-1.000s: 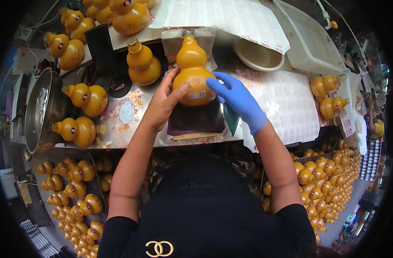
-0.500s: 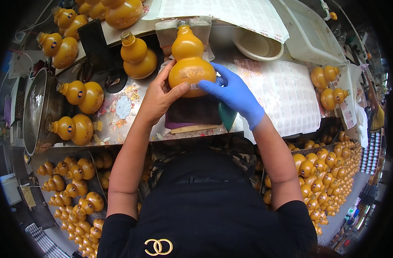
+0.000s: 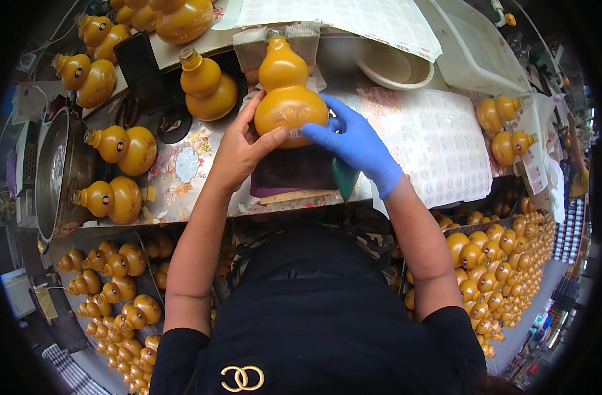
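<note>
A yellow gourd-shaped bottle (image 3: 289,108) lies in front of me with its neck pointing away. My bare left hand (image 3: 248,141) grips its wide lower part from the left, thumb near a small pale label (image 3: 296,133) at the base end. From the right, my blue-gloved right hand (image 3: 353,138) holds the same bulge, its thumb close to that label. The bottle's neck end rests on a grey cloth pad (image 3: 306,51). Beneath my hands is a dark pad (image 3: 291,176), with a green piece (image 3: 344,178) at its right.
Another gourd bottle (image 3: 209,89) stands left, beside a black phone on a stand (image 3: 140,69). Printed sticker sheets (image 3: 432,145) lie right, below a pale bowl (image 3: 396,66) and a white plastic tub (image 3: 478,52). A metal pan (image 3: 54,174) is far left. Many gourd bottles (image 3: 492,257) fill the sides below.
The view has shifted very slightly. Both hands keep their hold on the bottle, which appears turned a little, with its embossed-looking marks showing differently.
</note>
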Tool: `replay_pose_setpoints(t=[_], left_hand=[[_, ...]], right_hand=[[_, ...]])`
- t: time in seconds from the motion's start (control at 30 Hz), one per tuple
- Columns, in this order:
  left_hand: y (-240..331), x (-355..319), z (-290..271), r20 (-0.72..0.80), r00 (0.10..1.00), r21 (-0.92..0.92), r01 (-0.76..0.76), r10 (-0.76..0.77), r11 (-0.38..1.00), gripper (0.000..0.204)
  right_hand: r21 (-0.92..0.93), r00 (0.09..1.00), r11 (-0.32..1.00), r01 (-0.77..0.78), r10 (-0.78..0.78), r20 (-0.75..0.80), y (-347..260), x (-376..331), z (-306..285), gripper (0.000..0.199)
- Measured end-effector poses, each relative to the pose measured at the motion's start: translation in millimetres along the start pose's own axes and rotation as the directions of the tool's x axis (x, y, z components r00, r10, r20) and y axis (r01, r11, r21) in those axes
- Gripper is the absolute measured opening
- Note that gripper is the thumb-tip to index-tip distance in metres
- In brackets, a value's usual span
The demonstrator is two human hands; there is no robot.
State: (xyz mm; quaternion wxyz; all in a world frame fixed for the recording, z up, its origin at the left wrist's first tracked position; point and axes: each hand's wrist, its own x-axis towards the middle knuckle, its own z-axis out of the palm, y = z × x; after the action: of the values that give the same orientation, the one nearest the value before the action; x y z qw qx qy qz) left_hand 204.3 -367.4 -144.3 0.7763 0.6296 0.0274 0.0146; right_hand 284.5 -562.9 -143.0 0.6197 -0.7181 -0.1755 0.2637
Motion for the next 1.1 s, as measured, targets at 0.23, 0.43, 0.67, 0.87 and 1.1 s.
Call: replay_pose_setpoints(t=[0.23, 0.43, 0.67, 0.87, 1.1], left_hand=[[-3, 0, -2, 0.003, 1.000, -0.068, 0.013, -0.013, 0.998, 0.083], [-1, 0, 4, 0.017, 0.999, -0.022, -0.038, 0.038, 0.999, 0.082], [0, -2, 6, -0.005, 1.000, 0.075, -0.015, 0.015, 0.997, 0.082], [-3, -1, 3, 0.015, 0.999, 0.098, -0.032, 0.030, 0.995, 0.081], [-18, 3, -14, 0.055, 0.998, -0.040, -0.010, 0.012, 0.999, 0.068]], right_hand=[[0.847, 0.984, 0.531, -0.025, 0.162, -0.072, -2, -24, -1, 0.039], [-0.218, 0.808, 0.878, 0.427, -0.479, -0.343, -5, -47, 49, 0.033], [-0.260, 0.788, 0.899, 0.351, -0.434, -0.436, 16, -41, 45, 0.037], [-0.022, 0.835, 0.981, 0.191, -0.175, -0.523, 23, -44, 41, 0.035], [-0.717, 0.419, 0.450, 0.532, -0.876, -0.238, 2, -41, 42, 0.035]])
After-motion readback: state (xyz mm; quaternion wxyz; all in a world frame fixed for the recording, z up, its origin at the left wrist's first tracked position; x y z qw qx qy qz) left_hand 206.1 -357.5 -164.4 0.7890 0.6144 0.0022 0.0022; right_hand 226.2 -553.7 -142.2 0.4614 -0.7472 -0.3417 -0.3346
